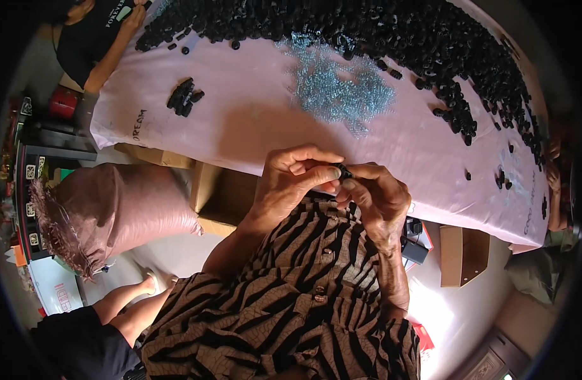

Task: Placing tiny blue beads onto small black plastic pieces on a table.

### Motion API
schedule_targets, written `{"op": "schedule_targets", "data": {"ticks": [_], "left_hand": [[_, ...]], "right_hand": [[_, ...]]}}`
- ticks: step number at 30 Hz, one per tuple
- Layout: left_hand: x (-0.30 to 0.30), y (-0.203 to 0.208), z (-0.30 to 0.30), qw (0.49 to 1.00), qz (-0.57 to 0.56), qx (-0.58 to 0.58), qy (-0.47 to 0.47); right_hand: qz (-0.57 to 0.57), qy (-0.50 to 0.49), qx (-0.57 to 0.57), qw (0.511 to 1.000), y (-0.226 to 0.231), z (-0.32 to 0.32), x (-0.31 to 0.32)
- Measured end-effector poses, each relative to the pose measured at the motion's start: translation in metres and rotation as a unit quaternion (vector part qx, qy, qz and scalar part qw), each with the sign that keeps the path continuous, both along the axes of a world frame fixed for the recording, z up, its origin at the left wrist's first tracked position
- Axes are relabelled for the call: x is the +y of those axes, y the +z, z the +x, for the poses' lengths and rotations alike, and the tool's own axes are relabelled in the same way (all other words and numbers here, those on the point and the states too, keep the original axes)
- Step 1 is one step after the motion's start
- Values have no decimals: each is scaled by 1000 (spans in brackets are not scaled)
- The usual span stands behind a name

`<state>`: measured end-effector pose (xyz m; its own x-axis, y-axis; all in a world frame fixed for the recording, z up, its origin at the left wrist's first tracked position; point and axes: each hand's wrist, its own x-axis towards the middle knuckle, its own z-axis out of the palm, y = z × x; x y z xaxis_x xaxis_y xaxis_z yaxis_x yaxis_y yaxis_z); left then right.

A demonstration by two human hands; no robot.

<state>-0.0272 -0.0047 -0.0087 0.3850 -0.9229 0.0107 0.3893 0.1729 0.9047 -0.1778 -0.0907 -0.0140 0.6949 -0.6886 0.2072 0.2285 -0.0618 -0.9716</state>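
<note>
A small black plastic part is pinched between my two hands, just in front of the table's near edge. My left hand grips it from the left between thumb and forefinger. From the other side, the thumb and fingers of my right hand close on the same part; its exact shape is mostly covered. Beyond my hands lies a spread heap of small shiny metal springs. A long mound of similar black parts fills the far side of the table. To the left sits a little pile of black pieces.
A pink cloth covers the table. Left of me stand a full pink sack and an open cardboard box; another cardboard box is at the right. A person works at the far left, and another person's hand shows at right.
</note>
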Motion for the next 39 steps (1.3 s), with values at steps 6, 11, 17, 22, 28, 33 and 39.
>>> {"op": "schedule_targets", "data": {"ticks": [6,11,17,22,28,33,39], "left_hand": [[8,3,9,996,59,15,-62],[5,6,13,990,96,7,-107],[5,15,18,981,137,1,-137],[5,13,26,971,125,28,-201],[4,15,22,973,133,34,-184],[4,11,20,978,114,31,-172],[0,-1,14,978,97,33,-179]], "right_hand": [[-21,21,24,999,4,-5,-7],[-235,17,46,971,11,-3,-11],[-261,24,68,963,9,1,-4],[-270,29,72,960,10,1,0],[-284,27,88,954,14,3,2],[-300,-1,98,949,18,5,6],[-317,-69,63,944,16,5,4]]}}
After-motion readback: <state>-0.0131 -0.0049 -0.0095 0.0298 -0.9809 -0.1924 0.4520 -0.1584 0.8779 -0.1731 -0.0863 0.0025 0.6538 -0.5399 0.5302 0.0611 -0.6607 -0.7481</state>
